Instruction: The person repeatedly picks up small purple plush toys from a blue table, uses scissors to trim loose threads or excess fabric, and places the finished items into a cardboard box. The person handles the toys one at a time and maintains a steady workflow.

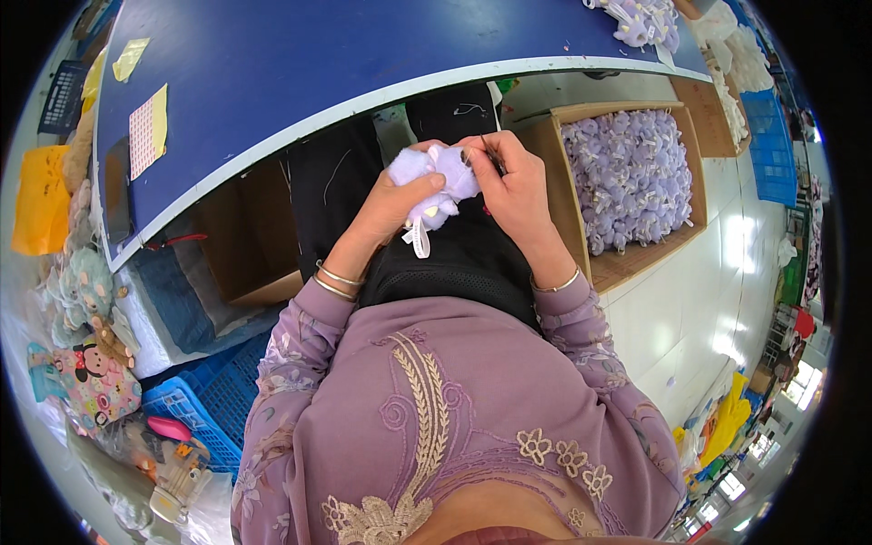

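A small lilac plush toy (438,178) with a white ribbon tag hanging below it sits over my lap, in front of the blue table's edge. My left hand (397,197) wraps around its left side, thumb pressed across it. My right hand (510,178) pinches at the toy's top right with fingertips closed on it; whether a needle is between them I cannot tell. Both wrists wear thin bangles.
The blue table (300,54) carries paper sheets (145,134) at its left and lilac toys (647,20) at its far right. A cardboard box (554,150) on my right holds several lilac plush toys. A blue crate (204,400) and plush items lie at my left.
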`<action>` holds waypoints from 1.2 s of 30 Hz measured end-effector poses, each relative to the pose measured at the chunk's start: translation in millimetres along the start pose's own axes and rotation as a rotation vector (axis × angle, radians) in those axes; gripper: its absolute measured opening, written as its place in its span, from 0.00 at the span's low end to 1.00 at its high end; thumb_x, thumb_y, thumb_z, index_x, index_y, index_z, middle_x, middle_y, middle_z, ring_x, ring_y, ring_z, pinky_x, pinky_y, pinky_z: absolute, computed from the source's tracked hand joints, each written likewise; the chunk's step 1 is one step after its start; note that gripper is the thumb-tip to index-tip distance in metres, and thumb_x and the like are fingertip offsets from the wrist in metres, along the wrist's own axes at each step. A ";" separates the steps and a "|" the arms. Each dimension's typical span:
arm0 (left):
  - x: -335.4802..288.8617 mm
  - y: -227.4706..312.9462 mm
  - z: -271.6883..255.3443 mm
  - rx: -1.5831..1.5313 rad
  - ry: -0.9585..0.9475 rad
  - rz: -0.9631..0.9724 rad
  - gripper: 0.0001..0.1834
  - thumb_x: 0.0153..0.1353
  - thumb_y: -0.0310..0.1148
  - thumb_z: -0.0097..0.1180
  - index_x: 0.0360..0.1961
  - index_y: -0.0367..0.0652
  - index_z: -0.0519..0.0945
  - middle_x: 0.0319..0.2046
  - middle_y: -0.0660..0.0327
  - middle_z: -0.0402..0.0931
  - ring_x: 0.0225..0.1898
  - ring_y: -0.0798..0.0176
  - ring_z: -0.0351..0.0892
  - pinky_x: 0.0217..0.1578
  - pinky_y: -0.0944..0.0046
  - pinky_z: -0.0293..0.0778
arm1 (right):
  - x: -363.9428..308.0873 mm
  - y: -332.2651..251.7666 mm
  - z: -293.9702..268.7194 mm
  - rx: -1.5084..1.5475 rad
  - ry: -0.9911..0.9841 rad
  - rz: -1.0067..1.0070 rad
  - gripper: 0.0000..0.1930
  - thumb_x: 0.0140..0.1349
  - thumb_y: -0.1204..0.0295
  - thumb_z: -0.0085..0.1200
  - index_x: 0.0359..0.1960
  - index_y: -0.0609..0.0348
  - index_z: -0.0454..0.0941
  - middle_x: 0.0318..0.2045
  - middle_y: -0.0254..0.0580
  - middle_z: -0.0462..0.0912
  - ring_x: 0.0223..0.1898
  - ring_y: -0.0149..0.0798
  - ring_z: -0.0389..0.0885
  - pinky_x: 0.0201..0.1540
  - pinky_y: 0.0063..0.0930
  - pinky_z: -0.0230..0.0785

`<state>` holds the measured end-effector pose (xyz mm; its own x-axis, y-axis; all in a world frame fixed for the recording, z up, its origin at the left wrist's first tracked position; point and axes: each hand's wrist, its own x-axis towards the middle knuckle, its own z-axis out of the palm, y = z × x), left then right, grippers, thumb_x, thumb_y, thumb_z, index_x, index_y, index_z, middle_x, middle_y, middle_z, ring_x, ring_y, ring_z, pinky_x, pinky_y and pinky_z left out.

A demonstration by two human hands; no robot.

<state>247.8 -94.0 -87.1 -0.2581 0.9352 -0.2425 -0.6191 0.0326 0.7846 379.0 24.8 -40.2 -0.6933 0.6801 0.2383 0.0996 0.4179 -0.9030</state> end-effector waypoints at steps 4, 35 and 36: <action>-1.2 4.0 5.2 0.125 -0.047 0.023 0.34 0.54 0.31 0.66 0.61 0.40 0.66 0.48 0.60 0.73 0.48 0.67 0.76 0.48 0.65 0.74 | 0.5 3.2 4.7 -0.006 0.048 0.004 0.03 0.61 0.79 0.55 0.35 0.64 0.75 0.29 0.42 0.81 0.27 0.34 0.80 0.31 0.25 0.71; 1.8 -8.0 -10.0 -0.088 -0.103 0.041 0.34 0.51 0.35 0.66 0.59 0.41 0.67 0.48 0.59 0.73 0.48 0.64 0.76 0.47 0.62 0.77 | 13.6 -3.7 -37.0 0.436 0.148 0.379 0.10 0.70 0.67 0.48 0.36 0.61 0.75 0.22 0.32 0.75 0.18 0.17 0.59 0.20 0.15 0.51; 1.4 -7.5 -9.6 -0.090 -0.102 0.037 0.34 0.51 0.35 0.65 0.59 0.41 0.67 0.48 0.59 0.73 0.48 0.64 0.76 0.47 0.62 0.77 | 12.3 -1.1 -48.8 0.420 0.057 0.388 0.11 0.70 0.67 0.48 0.37 0.63 0.76 0.23 0.34 0.76 0.20 0.19 0.62 0.23 0.16 0.55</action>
<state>244.9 -96.4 -98.8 -0.2079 0.9664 -0.1513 -0.6756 -0.0300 0.7366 405.3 62.2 -18.8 -0.6219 0.7722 -0.1300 0.0385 -0.1357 -0.9900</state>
